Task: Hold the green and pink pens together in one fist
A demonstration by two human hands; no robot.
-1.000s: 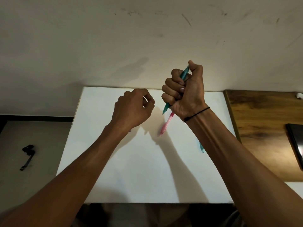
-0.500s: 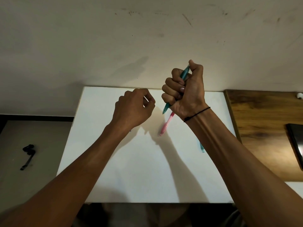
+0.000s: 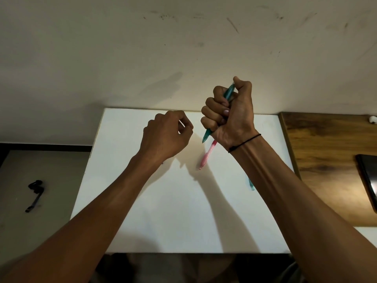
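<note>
While the right hand [image 3: 230, 117] fist-grips a teal pen [image 3: 228, 94] above the white table [image 3: 163, 211], thumb atop, the left hand [image 3: 166, 135] curls on something unclear, with the pink pen [image 3: 206, 158] seemingly not yet handled.

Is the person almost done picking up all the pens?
Not yet. The right hand grips one teal pen in its fist. A pink pen and another teal one lie on the white table. What the curled left hand holds is unclear.
</note>
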